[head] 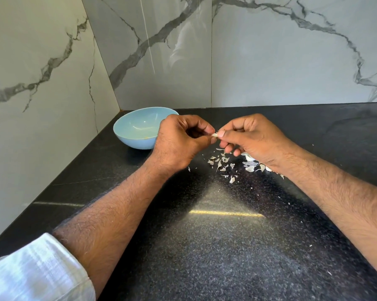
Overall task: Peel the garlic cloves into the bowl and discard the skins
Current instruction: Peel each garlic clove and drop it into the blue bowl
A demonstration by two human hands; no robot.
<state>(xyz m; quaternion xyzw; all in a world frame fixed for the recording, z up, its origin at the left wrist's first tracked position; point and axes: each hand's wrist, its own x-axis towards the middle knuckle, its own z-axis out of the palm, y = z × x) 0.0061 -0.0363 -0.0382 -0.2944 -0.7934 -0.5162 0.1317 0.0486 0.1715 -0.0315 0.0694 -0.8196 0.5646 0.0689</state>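
Garlic clove: pinched between both grips, above the desk. Left hand: thumb and forefinger closed on the clove. Right hand: likewise pinching it. Blue bowl: just beyond the left grip. Skins: scattered beneath the right grip.
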